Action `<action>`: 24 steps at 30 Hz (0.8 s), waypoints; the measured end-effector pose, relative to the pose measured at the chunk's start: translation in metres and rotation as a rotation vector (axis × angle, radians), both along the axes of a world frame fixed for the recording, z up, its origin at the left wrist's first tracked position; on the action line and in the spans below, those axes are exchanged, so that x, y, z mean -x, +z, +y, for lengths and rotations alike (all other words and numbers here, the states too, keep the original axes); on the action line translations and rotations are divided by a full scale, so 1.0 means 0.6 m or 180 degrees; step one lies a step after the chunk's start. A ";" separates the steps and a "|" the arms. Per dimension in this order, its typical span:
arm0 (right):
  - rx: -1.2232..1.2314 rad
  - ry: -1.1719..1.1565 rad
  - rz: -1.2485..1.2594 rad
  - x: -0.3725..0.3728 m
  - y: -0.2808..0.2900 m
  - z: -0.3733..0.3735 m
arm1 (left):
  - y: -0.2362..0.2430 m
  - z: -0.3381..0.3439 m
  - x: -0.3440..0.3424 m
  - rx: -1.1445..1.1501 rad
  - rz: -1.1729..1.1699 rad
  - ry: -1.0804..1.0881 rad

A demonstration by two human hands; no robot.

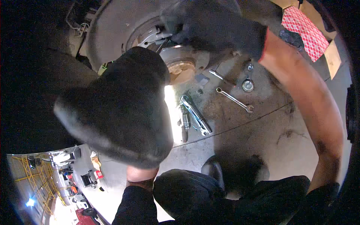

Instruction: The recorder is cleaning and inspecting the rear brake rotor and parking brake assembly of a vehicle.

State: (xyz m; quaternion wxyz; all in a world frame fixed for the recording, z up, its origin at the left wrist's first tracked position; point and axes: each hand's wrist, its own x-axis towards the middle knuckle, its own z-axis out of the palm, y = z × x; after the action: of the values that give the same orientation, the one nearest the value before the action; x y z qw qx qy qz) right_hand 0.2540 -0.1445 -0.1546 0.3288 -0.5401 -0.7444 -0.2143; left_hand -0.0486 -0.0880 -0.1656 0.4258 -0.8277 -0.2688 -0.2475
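2 gloved hands are working at a wheel hub (180,63) and its round backing plate (112,30). The right hand (213,28) is reaching onto the brake springs (159,37) above the rusty hub centre, its fingers (180,35) curling closed against the spring hardware. The left hand (123,108) is hanging close to the camera, just beside the hub's lower left; I cannot tell its grip. On the concrete floor (262,131) below the hub, pliers (193,116) and a wrench (234,100) are lying apart, with a checked red box (305,32) toward the far right edge.
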 end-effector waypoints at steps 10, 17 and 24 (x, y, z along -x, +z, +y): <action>0.0023 -0.0547 0.0127 0.011 0.025 -0.031 | 0.017 0.003 -0.005 -0.0578 -0.0065 0.0038; -0.0433 0.0099 -0.0795 -0.015 0.021 0.012 | 0.009 0.023 -0.028 -0.0867 -0.0083 0.0033; -0.0705 -0.0015 -0.0291 0.029 -0.008 0.012 | 0.005 0.031 -0.037 -0.1145 -0.0082 0.0062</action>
State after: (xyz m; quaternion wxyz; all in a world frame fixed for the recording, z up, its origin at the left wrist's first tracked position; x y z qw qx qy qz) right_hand 0.2367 -0.1375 -0.1592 0.3518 -0.4919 -0.7291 -0.3204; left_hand -0.0263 -0.0697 -0.1626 0.5660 -0.7323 -0.2337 -0.2981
